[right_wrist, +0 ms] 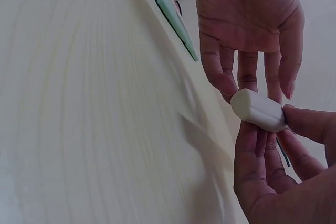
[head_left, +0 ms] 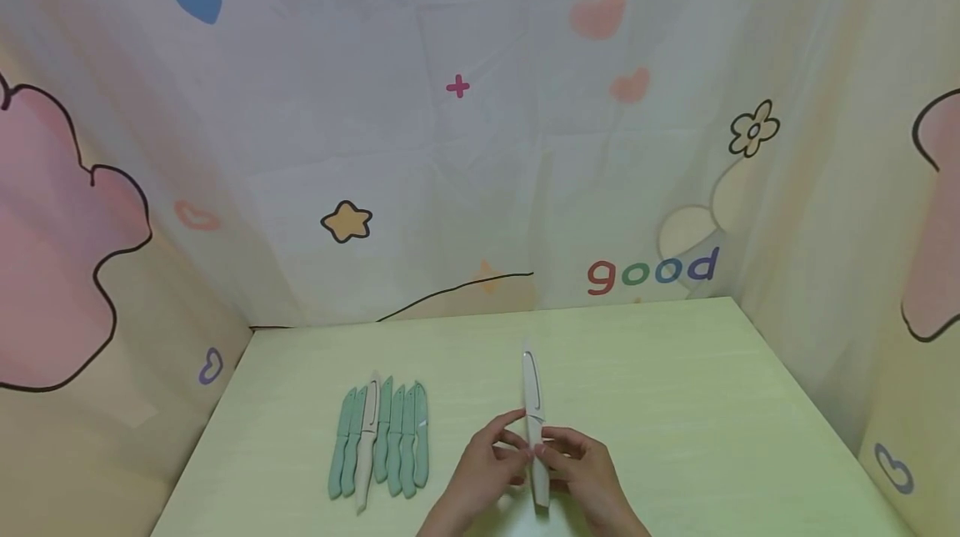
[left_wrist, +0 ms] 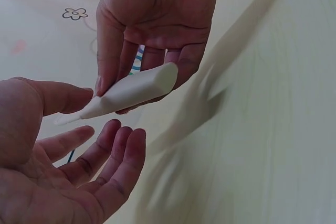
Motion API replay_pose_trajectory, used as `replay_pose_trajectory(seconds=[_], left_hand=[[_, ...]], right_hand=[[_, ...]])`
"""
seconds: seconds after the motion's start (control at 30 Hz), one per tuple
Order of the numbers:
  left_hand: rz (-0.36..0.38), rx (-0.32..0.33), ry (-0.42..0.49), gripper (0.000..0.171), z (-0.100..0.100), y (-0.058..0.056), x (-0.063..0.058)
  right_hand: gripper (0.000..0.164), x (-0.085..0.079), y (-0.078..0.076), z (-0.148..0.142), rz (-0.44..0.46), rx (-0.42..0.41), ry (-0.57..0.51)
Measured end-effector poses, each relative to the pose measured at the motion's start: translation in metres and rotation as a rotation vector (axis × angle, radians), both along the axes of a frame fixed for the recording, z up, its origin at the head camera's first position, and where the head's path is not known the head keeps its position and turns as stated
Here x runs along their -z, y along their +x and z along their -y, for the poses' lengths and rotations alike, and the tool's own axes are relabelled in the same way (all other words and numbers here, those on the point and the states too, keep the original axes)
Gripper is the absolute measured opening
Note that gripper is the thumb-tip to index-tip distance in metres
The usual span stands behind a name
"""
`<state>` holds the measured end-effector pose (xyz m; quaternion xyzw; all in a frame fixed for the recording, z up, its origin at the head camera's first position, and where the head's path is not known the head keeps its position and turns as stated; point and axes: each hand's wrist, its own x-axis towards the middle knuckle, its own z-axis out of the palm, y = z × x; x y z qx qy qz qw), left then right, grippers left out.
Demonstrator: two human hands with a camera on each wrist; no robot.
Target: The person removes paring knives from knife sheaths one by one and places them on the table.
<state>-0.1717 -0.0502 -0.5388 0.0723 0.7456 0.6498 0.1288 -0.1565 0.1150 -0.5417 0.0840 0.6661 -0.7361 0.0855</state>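
Note:
A white knife in a white sheath is held up over the table, its tip pointing away and its handle toward me. My right hand pinches the handle, thumb on one side and fingers beneath, as the right wrist view shows. My left hand is at the other side of the knife. In the left wrist view its thumb tip is right beside the knife, while the other fingers spread loosely below. The butt of the handle faces the right wrist camera.
Left on the pale wood-grain table, several green sheathed knives lie side by side, tips away. Among them lies a white sheathed knife, its handle reaching nearer to me. Behind and beside the table hangs a printed curtain.

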Motion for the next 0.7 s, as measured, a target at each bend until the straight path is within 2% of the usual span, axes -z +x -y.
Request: replay_pose_trajectory(seconds=[0.2, 0.53, 0.7], left_hand=[[-0.018, -0.026, -0.028, 0.036, 0.001, -0.009, -0.002], [-0.053, -0.053, 0.008, 0.035, -0.004, -0.031, -0.018], [-0.064, -0.055, 0.027, 0.033, -0.009, -0.042, -0.020]], right_hand=[[0.038, 0.002, 0.001, -0.001, 0.012, -0.002, 0.012], [0.041, -0.003, 0.006, 0.000, 0.006, -0.015, 0.023], [0.040, -0.004, 0.008, -0.001, 0.001, -0.013, 0.034]])
